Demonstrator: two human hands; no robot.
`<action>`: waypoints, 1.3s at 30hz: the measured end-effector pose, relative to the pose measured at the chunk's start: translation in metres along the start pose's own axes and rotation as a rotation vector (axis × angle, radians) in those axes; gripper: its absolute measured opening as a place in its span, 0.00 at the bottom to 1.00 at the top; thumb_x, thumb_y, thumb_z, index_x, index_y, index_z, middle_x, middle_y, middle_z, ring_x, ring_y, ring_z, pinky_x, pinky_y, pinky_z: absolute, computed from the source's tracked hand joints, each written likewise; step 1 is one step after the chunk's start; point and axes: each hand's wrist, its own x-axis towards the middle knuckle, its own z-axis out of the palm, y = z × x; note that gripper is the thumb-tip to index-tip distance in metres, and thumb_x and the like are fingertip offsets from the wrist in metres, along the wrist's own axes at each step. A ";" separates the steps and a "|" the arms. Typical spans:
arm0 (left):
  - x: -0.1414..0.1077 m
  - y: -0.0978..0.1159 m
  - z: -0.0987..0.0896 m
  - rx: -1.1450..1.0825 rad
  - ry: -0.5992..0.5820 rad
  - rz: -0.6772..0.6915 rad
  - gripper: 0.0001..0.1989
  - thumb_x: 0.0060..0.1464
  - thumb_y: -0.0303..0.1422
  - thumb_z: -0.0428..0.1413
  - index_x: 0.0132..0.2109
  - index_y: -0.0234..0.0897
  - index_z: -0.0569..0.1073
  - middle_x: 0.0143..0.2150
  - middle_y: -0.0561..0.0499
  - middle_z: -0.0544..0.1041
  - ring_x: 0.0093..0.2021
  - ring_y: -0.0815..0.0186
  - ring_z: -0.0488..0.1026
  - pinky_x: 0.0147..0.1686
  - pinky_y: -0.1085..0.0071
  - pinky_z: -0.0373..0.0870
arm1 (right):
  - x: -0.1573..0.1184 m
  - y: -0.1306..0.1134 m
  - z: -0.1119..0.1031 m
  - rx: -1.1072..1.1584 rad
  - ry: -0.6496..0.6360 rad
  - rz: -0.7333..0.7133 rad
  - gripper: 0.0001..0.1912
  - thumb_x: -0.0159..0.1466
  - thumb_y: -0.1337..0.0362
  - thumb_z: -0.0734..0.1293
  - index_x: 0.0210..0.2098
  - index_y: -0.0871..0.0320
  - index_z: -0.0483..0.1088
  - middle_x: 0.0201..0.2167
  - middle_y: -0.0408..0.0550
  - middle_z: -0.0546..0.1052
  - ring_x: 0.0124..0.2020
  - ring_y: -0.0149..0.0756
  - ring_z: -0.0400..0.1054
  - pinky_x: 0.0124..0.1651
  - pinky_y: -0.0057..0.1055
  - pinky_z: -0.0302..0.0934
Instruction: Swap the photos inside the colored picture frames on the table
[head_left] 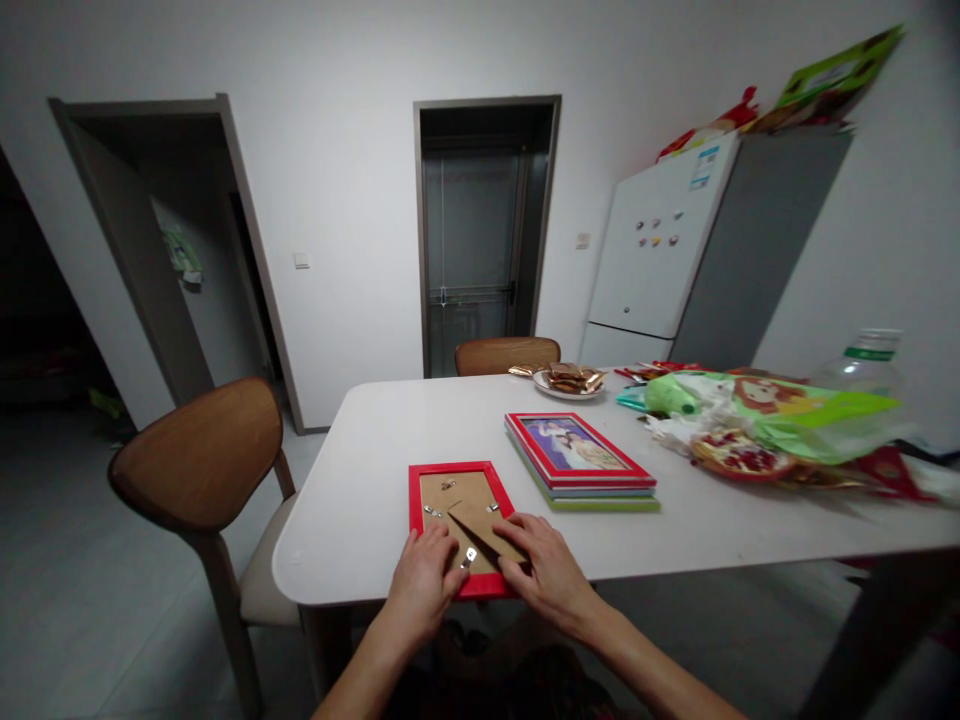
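Note:
A red picture frame lies back side up at the near edge of the table, its brown backing board showing with small metal clips. My left hand rests on the frame's lower left, fingers bent over its edge and thumb beside a clip. A brown stand flap is tilted up from the backing. My right hand pinches this flap between thumb and fingers at the frame's right side. To the right lies a stack of frames, with a red one holding a photo on top.
Behind the stack is a white plate of wrapped snacks. Green and white packaging, an opened pomegranate and a clear plastic bottle crowd the table's right side. Wooden chairs stand left and behind.

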 end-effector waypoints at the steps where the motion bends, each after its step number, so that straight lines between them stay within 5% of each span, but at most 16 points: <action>1: 0.001 -0.001 0.000 0.012 -0.003 -0.006 0.15 0.49 0.32 0.50 0.45 0.36 0.68 0.54 0.43 0.64 0.55 0.58 0.59 0.54 0.55 0.50 | 0.000 0.002 0.003 -0.009 0.003 -0.005 0.18 0.51 0.63 0.60 0.42 0.58 0.68 0.41 0.52 0.68 0.43 0.40 0.59 0.46 0.37 0.53; 10: -0.011 -0.007 0.004 0.053 0.030 0.053 0.19 0.47 0.39 0.53 0.45 0.35 0.66 0.54 0.41 0.63 0.56 0.57 0.57 0.55 0.52 0.47 | 0.001 0.007 0.006 -0.090 -0.077 -0.043 0.18 0.53 0.60 0.60 0.43 0.55 0.67 0.45 0.50 0.66 0.46 0.40 0.57 0.47 0.36 0.51; 19: -0.014 -0.008 0.005 0.045 0.054 0.058 0.17 0.41 0.35 0.58 0.40 0.35 0.68 0.52 0.42 0.66 0.54 0.58 0.59 0.56 0.52 0.46 | 0.041 0.015 0.015 -0.293 -0.171 0.125 0.19 0.59 0.59 0.53 0.48 0.53 0.63 0.49 0.53 0.61 0.45 0.42 0.56 0.43 0.37 0.50; 26: -0.016 -0.005 0.004 0.035 0.049 0.043 0.17 0.42 0.35 0.57 0.41 0.34 0.68 0.51 0.41 0.67 0.54 0.57 0.59 0.55 0.52 0.46 | 0.050 0.014 0.020 -0.244 -0.192 0.118 0.18 0.60 0.58 0.52 0.36 0.62 0.68 0.39 0.54 0.64 0.39 0.36 0.58 0.43 0.31 0.49; 33: -0.015 -0.006 0.004 0.014 0.036 0.035 0.17 0.41 0.34 0.57 0.41 0.35 0.68 0.51 0.42 0.67 0.55 0.56 0.58 0.55 0.51 0.45 | 0.035 0.002 0.010 -0.251 -0.139 0.028 0.18 0.59 0.57 0.53 0.42 0.59 0.66 0.47 0.57 0.62 0.46 0.42 0.57 0.46 0.37 0.50; 39: -0.015 -0.009 0.008 0.022 0.037 0.025 0.21 0.42 0.33 0.56 0.45 0.32 0.66 0.53 0.39 0.64 0.56 0.56 0.57 0.56 0.53 0.46 | 0.008 -0.023 0.010 -0.124 -0.197 -0.294 0.13 0.58 0.62 0.57 0.41 0.52 0.67 0.50 0.49 0.62 0.51 0.39 0.52 0.51 0.38 0.46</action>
